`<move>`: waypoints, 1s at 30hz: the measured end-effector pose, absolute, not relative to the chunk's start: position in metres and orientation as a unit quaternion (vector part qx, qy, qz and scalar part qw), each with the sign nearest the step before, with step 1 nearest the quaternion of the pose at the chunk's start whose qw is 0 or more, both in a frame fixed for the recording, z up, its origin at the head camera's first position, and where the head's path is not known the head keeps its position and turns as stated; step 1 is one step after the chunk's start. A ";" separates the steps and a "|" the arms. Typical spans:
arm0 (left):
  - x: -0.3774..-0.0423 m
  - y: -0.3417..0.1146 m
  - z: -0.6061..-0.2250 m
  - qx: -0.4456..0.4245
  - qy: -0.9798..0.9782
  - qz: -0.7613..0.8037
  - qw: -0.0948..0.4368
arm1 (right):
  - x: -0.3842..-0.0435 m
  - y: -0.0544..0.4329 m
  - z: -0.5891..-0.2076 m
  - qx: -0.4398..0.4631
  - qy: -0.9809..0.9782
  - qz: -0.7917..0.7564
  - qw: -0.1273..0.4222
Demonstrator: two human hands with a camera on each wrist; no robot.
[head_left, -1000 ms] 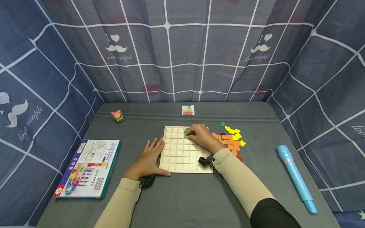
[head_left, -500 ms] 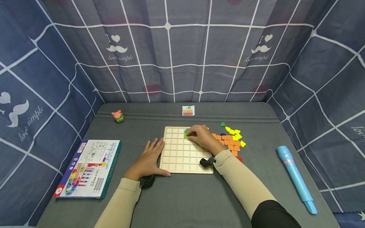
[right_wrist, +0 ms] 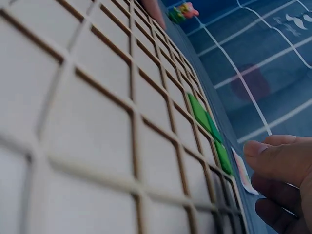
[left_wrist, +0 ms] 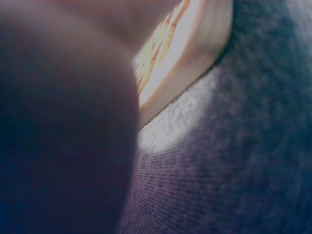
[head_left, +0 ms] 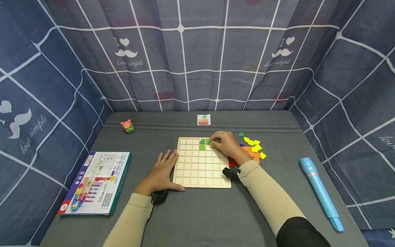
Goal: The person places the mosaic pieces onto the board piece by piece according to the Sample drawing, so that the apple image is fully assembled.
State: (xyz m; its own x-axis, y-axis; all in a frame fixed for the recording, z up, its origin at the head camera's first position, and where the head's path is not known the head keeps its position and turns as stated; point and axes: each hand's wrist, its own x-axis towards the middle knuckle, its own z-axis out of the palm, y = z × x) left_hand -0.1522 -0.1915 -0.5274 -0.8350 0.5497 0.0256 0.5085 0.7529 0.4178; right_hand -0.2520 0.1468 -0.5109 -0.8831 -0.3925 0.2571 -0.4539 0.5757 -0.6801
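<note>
1. Right hand: over the far right part of the board, fingers loosely curled, thumb close to the forefinger; nothing is seen in its hold. Fingertips beside the right-hand one of the green tiles.
2. Left hand: laid flat with fingers spread, fingertips at the board's left edge, thumb at its near left corner; grasping nothing.
3. Board: pale wood, squared into a grid, lying flat mid-table between the hands.
4. Green tiles, three, set in the grid toward its far side: one dark green tile with a rounded corner, and two light green tiles, one just nearer, one just right.
5. Loose tiles, right of the board: orange tiles, yellow tiles, a red patch partly behind the right wrist, and one loose green tile farthest off.
6. Card: small, beyond the board (printed in colours, too small to read).
7. Pig toy: far left.
8. Box: near left, printed.
9. Light-blue tube: right side, lying slantwise.
</note>
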 end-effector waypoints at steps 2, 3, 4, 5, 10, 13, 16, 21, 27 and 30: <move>-0.152 -0.192 -0.527 0.284 0.935 0.209 0.048 | -0.253 0.156 -0.508 0.229 -0.891 0.391 0.040; -0.152 -0.192 -0.527 0.284 0.935 0.209 0.047 | -0.254 0.160 -0.506 0.224 -0.891 0.392 0.040; -0.152 -0.192 -0.527 0.284 0.935 0.208 0.047 | -0.254 0.165 -0.505 0.220 -0.893 0.390 0.043; -0.152 -0.192 -0.527 0.284 0.935 0.207 0.046 | -0.255 0.171 -0.503 0.215 -0.896 0.387 0.045; -0.152 -0.192 -0.527 0.285 0.934 0.210 0.045 | -0.257 0.200 -0.502 0.192 -0.907 0.369 0.065; -0.152 -0.191 -0.527 0.284 0.934 0.213 0.046 | -0.260 0.217 -0.504 0.176 -0.918 0.349 0.075; -0.152 -0.192 -0.528 0.283 0.934 0.212 0.047 | -0.263 0.231 -0.506 0.165 -0.928 0.322 0.085; -0.153 -0.193 -0.530 0.283 0.934 0.210 0.048 | -0.266 0.248 -0.509 0.154 -0.938 0.301 0.078; -0.153 -0.193 -0.531 0.285 0.934 0.211 0.047 | -0.268 0.260 -0.512 0.148 -0.945 0.291 0.038; -0.153 -0.193 -0.531 0.285 0.934 0.211 0.048 | -0.270 0.263 -0.514 0.154 -0.948 0.276 0.024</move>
State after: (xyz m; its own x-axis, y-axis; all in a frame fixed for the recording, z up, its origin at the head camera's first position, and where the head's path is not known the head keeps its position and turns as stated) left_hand -0.1526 -0.1933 -0.5307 -0.8325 0.5532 0.0305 0.5127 0.7483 0.4208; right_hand -0.2705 0.2628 -0.5143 -0.9517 -0.2782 0.1299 -0.3044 0.8001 -0.5168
